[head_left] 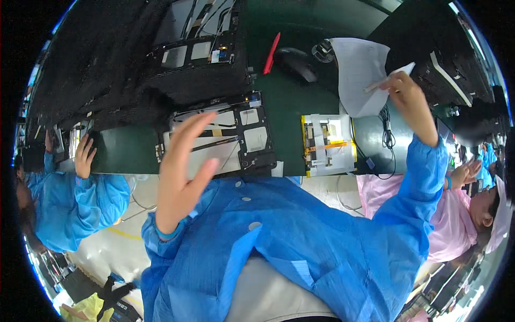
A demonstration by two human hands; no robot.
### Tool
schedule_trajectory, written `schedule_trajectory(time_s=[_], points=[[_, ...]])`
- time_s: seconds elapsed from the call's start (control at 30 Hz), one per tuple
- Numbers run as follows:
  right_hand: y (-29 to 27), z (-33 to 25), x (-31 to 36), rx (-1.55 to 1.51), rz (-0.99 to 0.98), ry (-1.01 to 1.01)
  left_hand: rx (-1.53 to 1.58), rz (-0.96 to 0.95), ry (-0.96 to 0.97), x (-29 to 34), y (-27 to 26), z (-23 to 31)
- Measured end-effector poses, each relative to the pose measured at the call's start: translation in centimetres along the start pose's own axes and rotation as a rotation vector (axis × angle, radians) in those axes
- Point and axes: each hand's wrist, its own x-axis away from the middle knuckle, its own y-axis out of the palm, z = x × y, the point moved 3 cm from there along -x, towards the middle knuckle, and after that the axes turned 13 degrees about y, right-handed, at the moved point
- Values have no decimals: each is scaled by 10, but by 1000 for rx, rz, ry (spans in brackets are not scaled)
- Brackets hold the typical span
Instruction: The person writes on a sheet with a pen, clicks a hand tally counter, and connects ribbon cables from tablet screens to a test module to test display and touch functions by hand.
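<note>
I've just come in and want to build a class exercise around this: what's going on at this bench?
A person in a blue coat has both hands raised at a green bench. The right hand pinches a thin pale piece above a white sheet. The left hand is open and appears to hold nothing, in front of an open black device casing. A yellow-edged flat part lies to the casing's right; a red pen and black mouse lie farther back.

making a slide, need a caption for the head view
Right hand holding a slim pale item over white paper; open left hand by black-framed panel.
</note>
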Motion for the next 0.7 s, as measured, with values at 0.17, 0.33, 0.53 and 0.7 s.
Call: schedule_trajectory(time_s=[0.17, 0.33, 0.53, 0.7], points=[[15, -14, 16, 19, 43, 112, 116, -168, 79, -15, 44, 15], [-10, -21, 20, 87, 290, -152, -137, -231, 38, -8, 52, 5], [-60, -42, -1, -166, 410, 70, -400, -361, 332, -18, 95, -9], [-105, -34, -35, -371, 631, -54, -322, -447, 529, -10, 102, -22]])
